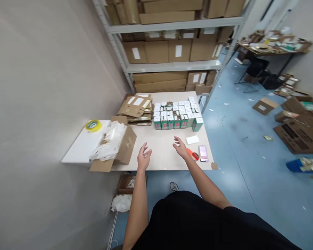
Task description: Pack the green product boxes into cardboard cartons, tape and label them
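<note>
My left hand [144, 158] hovers over the front of the white table [161, 152], fingers apart and holding nothing. To its left stands an open cardboard box [126, 146] stuffed with white packing material [111, 139]. My right hand [179, 146] is also open, its fingers loosely curved around nothing. Close beside it lies an orange tape dispenser [193, 155], partly behind my wrist. A phone [203, 153] with a lit screen and a small white card or box [192, 140] lie further right. Beyond both hands are rows of small green and white boxes [170, 121].
Flattened cardboard cartons [137, 106] are stacked at the table's back left. A yellow tape roll [93, 125] rests on a white surface by the wall. Behind the table rises a metal shelf [172, 66] of cartons. Cardboard boxes [297, 133] lie on the blue floor at right.
</note>
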A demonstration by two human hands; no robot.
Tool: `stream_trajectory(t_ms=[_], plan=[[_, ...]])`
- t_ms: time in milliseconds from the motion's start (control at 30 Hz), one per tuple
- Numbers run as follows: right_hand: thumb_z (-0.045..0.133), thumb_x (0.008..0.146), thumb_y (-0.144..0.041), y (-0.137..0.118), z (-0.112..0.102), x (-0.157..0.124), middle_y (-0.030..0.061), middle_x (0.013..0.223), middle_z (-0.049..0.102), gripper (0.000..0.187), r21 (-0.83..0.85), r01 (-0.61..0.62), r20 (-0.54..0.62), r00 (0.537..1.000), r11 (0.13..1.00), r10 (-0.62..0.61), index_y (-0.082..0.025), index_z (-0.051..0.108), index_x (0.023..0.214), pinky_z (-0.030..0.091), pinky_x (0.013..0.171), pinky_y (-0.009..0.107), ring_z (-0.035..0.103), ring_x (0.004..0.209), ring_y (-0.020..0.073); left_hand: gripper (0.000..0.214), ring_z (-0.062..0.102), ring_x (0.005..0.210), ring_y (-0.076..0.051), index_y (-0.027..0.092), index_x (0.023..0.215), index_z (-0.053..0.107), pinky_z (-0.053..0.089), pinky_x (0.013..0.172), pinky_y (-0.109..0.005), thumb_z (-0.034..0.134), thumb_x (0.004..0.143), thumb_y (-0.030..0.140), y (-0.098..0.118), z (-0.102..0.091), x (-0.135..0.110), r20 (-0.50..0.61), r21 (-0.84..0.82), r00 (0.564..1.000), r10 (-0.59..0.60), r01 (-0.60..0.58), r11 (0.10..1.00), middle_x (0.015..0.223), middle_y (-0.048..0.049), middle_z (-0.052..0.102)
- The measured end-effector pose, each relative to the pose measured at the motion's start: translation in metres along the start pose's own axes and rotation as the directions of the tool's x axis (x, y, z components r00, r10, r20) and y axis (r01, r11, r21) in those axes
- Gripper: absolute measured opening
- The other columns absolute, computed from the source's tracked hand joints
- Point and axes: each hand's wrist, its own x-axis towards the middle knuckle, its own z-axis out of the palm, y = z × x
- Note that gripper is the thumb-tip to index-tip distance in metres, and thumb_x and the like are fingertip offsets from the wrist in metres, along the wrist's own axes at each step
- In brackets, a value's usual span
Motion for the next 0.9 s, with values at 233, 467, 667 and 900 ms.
stream_trajectory(t_ms=[233,467,667,900], plan=[[0.061,0.078,-0.031,0.059,-0.08,-0.01,0.0081,0.139,0.061,0.065,-0.043,-0.161,-0.234,0.961,0.986,0.146,-0.029,0.054,0.143,0.051,0.102,0.045,0.06,0.121,0.0265,0.059,0.054,0.136,-0.03,0.028,0.145,0.056,0.051,0.108,-0.046,0.071,0.09,0.042,0.003,0.09,0.038,0.256,0.018,0.966,-0.043,0.039,0.999,0.154,-0.0121,0.051],[0.065,0.071,-0.032,0.13,-0.103,-0.017,0.0091,0.126,0.065,0.059,-0.012,-0.359,-0.333,0.882,0.933,0.335,-0.024,0.061,0.129,0.05,0.099,0.04,0.061,0.117,0.0257,0.055,0.057,0.133,-0.029,0.027,0.142,0.059,0.052,0.106,-0.045,0.07,0.089,0.038,-0.014,0.143,0.049,0.394,0.064,0.913,-0.109,0.091,0.994,0.153,-0.0113,0.052],[0.07,0.071,-0.028,0.18,-0.078,-0.022,0.0078,0.103,0.068,0.026,-0.146,-0.421,-0.279,0.886,0.895,0.371,-0.02,0.066,0.095,0.049,0.091,0.036,0.061,0.106,0.0267,0.051,0.059,0.13,-0.028,0.026,0.139,0.061,0.053,0.104,-0.044,0.07,0.09,0.037,-0.043,0.135,0.051,0.402,0.123,0.9,-0.167,0.127,0.984,0.15,-0.0115,0.055],[0.065,0.079,-0.013,0.184,-0.049,-0.01,0.0177,0.114,0.07,0.04,-0.496,-0.659,-0.337,0.746,0.566,0.574,-0.011,0.063,0.119,0.048,0.086,0.034,0.066,0.105,0.0286,0.043,0.065,0.12,-0.026,0.02,0.132,0.066,0.053,0.105,-0.044,0.063,0.092,0.037,-0.075,0.079,0.046,0.341,0.154,0.899,-0.274,0.234,0.96,0.139,-0.0143,0.065]])
